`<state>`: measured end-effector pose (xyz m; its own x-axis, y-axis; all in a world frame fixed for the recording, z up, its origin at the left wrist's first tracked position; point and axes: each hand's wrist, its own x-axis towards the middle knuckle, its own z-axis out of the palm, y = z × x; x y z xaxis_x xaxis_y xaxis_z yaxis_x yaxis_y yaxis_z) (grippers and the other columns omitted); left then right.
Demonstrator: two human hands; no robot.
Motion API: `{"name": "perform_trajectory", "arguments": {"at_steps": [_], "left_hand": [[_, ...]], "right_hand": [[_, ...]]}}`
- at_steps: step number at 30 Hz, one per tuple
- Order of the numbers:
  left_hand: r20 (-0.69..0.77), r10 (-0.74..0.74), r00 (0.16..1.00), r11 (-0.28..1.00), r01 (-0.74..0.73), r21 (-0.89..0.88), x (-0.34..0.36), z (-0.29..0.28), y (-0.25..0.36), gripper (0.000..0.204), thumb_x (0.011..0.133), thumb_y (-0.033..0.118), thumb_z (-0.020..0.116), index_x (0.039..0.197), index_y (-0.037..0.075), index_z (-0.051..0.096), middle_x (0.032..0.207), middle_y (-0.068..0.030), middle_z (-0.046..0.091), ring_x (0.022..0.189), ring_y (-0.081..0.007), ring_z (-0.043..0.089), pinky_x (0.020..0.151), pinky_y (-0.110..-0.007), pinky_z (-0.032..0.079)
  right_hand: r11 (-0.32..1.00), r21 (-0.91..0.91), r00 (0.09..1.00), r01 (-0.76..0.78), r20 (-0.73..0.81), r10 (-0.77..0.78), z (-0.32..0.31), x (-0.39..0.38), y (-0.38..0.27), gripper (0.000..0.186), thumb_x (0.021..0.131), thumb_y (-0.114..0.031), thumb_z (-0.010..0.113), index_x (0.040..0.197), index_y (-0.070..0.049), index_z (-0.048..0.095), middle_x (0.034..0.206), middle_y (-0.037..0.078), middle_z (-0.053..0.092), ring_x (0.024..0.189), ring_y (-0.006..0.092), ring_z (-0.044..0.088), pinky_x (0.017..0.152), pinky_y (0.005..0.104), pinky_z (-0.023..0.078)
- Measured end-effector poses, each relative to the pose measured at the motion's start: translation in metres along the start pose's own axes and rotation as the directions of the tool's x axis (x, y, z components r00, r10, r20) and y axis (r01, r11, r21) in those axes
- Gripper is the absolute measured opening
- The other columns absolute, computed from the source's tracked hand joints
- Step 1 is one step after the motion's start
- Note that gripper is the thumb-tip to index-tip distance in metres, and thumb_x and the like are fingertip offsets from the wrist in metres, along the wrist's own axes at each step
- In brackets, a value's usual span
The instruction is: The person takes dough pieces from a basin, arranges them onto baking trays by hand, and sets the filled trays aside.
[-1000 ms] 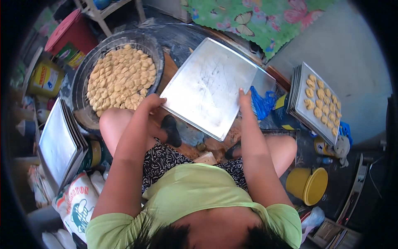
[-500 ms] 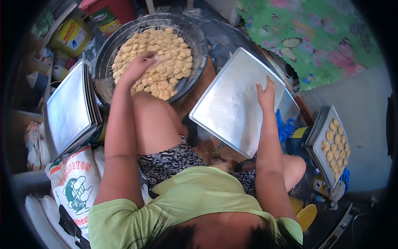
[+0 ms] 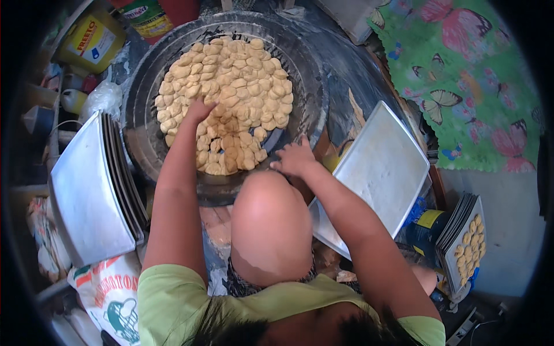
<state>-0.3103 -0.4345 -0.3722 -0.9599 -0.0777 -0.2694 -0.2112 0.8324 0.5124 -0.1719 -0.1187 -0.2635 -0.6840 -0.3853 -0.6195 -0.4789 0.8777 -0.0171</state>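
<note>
A wide black basin (image 3: 138,135) holds many pale, flattened dough pieces (image 3: 248,75) packed close together. My left hand (image 3: 201,109) reaches in over the middle left of the dough, thumb apart from the fingers. Some of its fingertips are hard to make out against the dough. At the basin's near right rim, just beyond my raised knee, my right hand (image 3: 294,157) is open with fingers spread and nothing in it. A bare metal baking tray (image 3: 381,167) leans tilted to the right, partly covered by my right forearm.
Stacked metal trays (image 3: 86,190) stand at my left, above a printed flour sack (image 3: 118,294). Another tray stack (image 3: 470,245) at the right carries dough pieces on its outer tray. A yellow bucket (image 3: 92,43) stands far left. A green butterfly-patterned sheet (image 3: 456,98) hangs far right.
My right hand has left the bare tray and moved left to the basin's rim. My left hand has shifted over the dough. The view has moved, and my knee now stands up before the basin.
</note>
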Motion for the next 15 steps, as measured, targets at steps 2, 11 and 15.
{"name": "perform_trajectory", "arguments": {"at_steps": [2,11,15], "left_hand": [[-0.095,0.064,0.993,0.996,-0.057,0.074,0.042,0.000,0.035,0.085,0.076,0.063,0.056,0.135,0.004,0.039,0.131,-0.0308,0.041,0.123,-0.0405,0.041,0.100,-0.043,0.037],[-0.063,0.075,0.995,0.938,-0.049,0.342,0.122,0.039,0.153,0.086,0.065,0.065,0.066,0.138,0.036,0.033,0.152,-0.0105,0.007,0.134,-0.0420,0.021,0.096,-0.066,0.030],[0.082,0.164,0.983,0.928,-0.182,0.326,0.066,0.052,0.135,0.086,0.064,0.054,0.072,0.138,0.034,0.033,0.149,-0.0118,0.014,0.132,-0.0444,0.024,0.097,-0.056,0.036]], "right_hand": [[0.999,0.029,0.997,0.024,-0.080,-0.021,0.011,-0.005,0.005,0.057,0.090,-0.053,0.036,0.123,-0.011,0.055,0.121,0.011,0.055,0.119,0.0256,0.046,0.106,0.0592,0.010],[0.999,0.018,0.999,0.027,0.019,-0.027,-0.005,-0.009,0.004,0.061,0.087,-0.057,0.039,0.128,-0.014,0.051,0.130,0.011,0.050,0.124,0.0249,0.042,0.105,0.0619,0.011],[0.966,0.224,0.963,0.129,0.203,-0.176,-0.043,0.004,0.014,0.065,0.084,-0.058,0.046,0.128,-0.011,0.050,0.131,0.014,0.048,0.124,0.0276,0.041,0.105,0.0594,0.016]]}}
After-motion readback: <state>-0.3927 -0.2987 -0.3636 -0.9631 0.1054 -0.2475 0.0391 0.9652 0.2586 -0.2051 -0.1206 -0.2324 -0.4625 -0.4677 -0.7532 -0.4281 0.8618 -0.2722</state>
